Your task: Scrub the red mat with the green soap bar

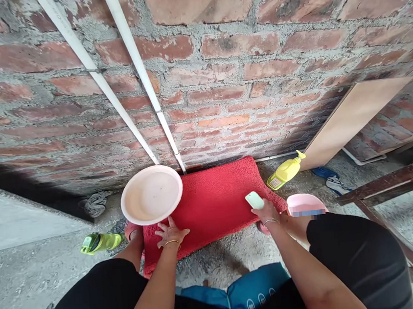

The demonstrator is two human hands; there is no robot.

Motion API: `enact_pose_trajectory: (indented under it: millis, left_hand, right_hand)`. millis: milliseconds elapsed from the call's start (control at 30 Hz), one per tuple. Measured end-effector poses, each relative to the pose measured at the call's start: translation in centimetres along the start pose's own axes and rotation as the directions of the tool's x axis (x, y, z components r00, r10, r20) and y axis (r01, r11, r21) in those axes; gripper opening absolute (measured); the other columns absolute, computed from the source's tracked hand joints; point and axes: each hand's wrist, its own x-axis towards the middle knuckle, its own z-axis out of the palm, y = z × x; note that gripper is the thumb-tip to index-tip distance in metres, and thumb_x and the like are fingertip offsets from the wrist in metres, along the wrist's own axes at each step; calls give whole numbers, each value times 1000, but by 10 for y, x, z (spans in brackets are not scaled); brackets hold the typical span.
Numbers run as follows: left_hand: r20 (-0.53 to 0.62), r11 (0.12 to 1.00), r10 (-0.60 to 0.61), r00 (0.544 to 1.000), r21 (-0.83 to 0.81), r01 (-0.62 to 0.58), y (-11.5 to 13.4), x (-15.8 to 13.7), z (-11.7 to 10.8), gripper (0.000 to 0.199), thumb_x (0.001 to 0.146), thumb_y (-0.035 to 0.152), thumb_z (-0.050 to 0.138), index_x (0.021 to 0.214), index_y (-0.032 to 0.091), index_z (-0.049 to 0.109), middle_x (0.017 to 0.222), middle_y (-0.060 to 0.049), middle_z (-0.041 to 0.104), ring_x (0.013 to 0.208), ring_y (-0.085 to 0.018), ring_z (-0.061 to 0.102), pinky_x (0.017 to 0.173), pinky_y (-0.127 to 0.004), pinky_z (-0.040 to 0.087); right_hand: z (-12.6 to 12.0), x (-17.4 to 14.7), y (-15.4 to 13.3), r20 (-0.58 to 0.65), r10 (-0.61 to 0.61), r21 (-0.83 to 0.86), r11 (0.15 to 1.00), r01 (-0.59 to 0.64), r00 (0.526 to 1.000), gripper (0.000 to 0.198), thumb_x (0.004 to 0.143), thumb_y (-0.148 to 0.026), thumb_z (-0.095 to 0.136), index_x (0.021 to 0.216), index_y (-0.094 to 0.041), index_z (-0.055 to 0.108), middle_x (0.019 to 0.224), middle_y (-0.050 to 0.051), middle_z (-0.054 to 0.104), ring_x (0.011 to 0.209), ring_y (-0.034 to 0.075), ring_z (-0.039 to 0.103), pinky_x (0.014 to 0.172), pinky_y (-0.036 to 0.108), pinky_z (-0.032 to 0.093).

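Observation:
A red shaggy mat (215, 200) lies spread out between the person's feet, against the foot of the brick wall. My left hand (172, 234) rests on its near left part with fingers spread, holding nothing. In my right hand (266, 212), over the right part of the mat, is a pale green rounded rectangular block (254, 200); its underside is hidden, so its exact kind cannot be made out. A pale pink-white basin (151, 194) sits on the mat's far left corner, just beyond my left hand.
Right of the mat stand a yellow pump bottle (285, 173) and a pink tub (305, 203), its contents blurred. A green bottle (100, 243) lies at left. Two white pipes (143, 77) run down the brick wall (214, 55). A board (353, 117) and wooden frame (393, 179) are at right.

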Motion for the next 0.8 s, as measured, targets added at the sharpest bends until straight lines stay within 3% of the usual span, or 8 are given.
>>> enact_pose_trajectory:
  millis: [133,200,333,400,533,633,700,800]
  left_hand:
    - [23,999,17,1000,50,-19,-5,-10,-2,98,74,54,64,155,30,14,162,-17,4,146,-44,9,94,-66,41]
    - [28,997,12,1000,70,-14,-6,-14,-2,93,77,53,61,154,31,14,162,-16,5,145,-43,11,93,-66,42]
    - [56,996,21,998,91,-26,-9,-17,3,86,80,50,57,154,30,18,162,-16,10,143,-45,17,90,-67,43]
    - [74,994,42,996,102,-49,-13,-15,8,87,78,48,60,153,31,20,161,-17,11,142,-46,21,91,-67,43]
    - [76,985,94,993,138,-104,-17,-6,18,98,70,48,67,153,25,21,159,-24,11,139,-50,25,93,-65,42]
    - [66,978,94,993,179,-105,-13,0,23,103,69,50,68,154,18,19,157,-30,12,136,-55,25,91,-65,43]
    - [66,974,93,994,203,-104,-8,2,25,103,70,51,67,154,15,18,155,-33,12,136,-56,24,92,-67,40]
    - [54,969,104,993,221,-113,-3,4,27,102,73,52,64,154,12,17,154,-36,12,136,-56,24,94,-70,36]
  right_hand:
    - [-21,5,21,-63,294,78,954,-289,954,71,71,-52,70,125,-8,54,125,25,57,107,35,61,80,41,51]
    - [-23,1,15,-70,254,80,965,-249,965,72,71,-53,70,125,-8,54,124,24,58,106,34,62,80,40,51]
    - [-3,-18,-12,13,-77,-40,996,78,997,72,69,-48,73,128,-15,52,127,17,57,112,31,59,88,39,48]
    - [4,-24,-15,64,-134,-79,987,139,989,71,68,-47,74,129,-17,52,128,16,57,114,31,58,92,40,47]
    - [-7,-18,13,47,144,9,990,-144,989,70,67,-54,73,124,-17,55,125,19,60,112,35,60,87,45,49]
    - [-20,-10,36,45,377,102,920,-380,925,76,68,-62,68,123,-13,54,122,26,60,105,37,63,76,45,53]
    - [-21,-11,39,44,370,116,920,-373,928,77,69,-64,67,122,-9,54,119,28,61,104,38,64,73,45,53]
    - [-11,-20,30,33,228,91,969,-230,973,68,68,-56,71,117,-11,56,117,24,63,107,36,63,78,43,52]
